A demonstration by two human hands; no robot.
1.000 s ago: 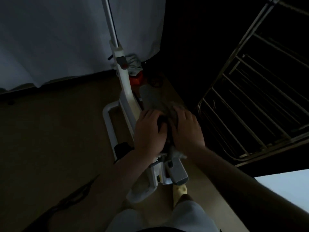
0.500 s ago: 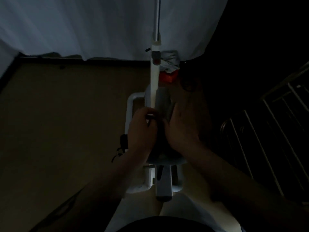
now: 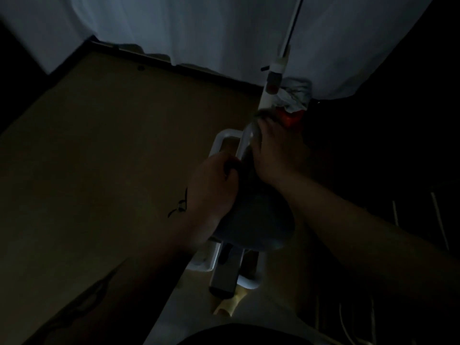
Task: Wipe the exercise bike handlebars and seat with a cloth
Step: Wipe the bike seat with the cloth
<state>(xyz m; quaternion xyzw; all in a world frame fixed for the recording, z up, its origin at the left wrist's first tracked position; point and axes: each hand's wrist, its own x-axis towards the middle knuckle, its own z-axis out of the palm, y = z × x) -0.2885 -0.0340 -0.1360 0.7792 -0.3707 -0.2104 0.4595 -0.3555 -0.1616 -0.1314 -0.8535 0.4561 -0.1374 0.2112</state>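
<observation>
Both hands: left hand (image 3: 214, 185), right hand (image 3: 276, 155) on seat (image 3: 258, 220); cloth probably under right.

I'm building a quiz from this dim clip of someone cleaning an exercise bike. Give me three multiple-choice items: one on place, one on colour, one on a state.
1. Where is the right hand?
A. on the floor
B. at the narrow front end of the seat
C. on the curtain

2. What colour is the small object just beyond the right hand's fingers?
A. red-orange
B. green
C. yellow

3. What is the left hand doing?
A. hanging free
B. lying flat on the floor
C. curled against the seat's left side

Answers:
1 B, it lies over the seat's nose.
2 A, it shows red-orange beside the white post.
3 C, its fingers bend in at the seat's edge; what they hold is too dark to tell.
</observation>
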